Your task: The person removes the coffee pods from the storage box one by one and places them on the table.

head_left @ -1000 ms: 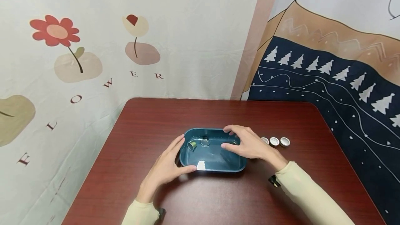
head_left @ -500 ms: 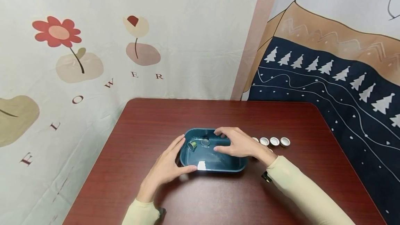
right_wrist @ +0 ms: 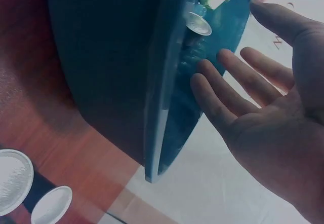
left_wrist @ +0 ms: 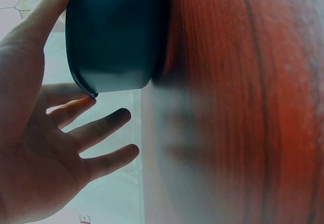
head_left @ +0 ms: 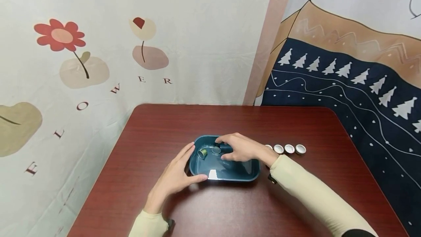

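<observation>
Coffee capsules lie in a blue-green rectangular tray (head_left: pixel 234 180) on the table. At its left end is a green capsule (head_left: pixel 202 153); a second capsule (head_left: pixel 216 150) with a pale foil lid lies just right of it. My left hand (head_left: pixel 174 175) touches the tray's left end, thumb on the near rim and a fingertip by the far left corner. Its other fingers are spread apart in the left wrist view. Over the tray my right hand (head_left: pixel 243 147) holds nothing, fingers apart, thumb and fingertips close to the second capsule. It covers part of the tray's right side.
Several capsules (head_left: pixel 278 149) with whitish lids stand in a row on the reddish-brown table (head_left: pixel 177 120), right of the tray. My right forearm (head_left: pixel 309 185) crosses in front of them. A printed cloth (head_left: pixel 210 39) hangs behind the table.
My right hand has moved left over the tray, toward the two capsules, uncovering more of the row on the table. My left hand and the tray have stayed in place.
</observation>
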The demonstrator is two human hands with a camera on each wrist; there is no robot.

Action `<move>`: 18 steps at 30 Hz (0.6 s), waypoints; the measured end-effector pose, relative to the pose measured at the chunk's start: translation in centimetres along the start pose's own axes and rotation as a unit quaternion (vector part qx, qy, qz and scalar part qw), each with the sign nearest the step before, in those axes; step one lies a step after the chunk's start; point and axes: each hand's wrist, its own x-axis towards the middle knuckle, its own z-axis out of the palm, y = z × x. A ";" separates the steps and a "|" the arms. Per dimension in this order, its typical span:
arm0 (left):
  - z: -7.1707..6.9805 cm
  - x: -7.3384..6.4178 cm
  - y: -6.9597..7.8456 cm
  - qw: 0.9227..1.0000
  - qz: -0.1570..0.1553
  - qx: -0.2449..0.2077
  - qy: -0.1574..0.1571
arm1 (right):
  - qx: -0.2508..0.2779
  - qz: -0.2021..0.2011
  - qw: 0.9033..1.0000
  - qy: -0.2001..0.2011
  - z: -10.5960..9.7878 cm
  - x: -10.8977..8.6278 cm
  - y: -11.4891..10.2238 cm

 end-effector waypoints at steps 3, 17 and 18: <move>0.0 0.0 0.0 1.000 -0.005 -0.001 -0.004 | -0.002 0.000 1.000 -0.019 0.1 0.7 0.1; 0.0 0.1 -0.2 1.000 0.004 0.001 0.002 | -0.032 0.007 0.997 -0.065 0.9 2.2 -0.1; 0.0 0.1 -0.2 1.000 0.003 0.001 0.001 | -0.033 0.009 0.997 -0.067 1.0 2.2 -0.1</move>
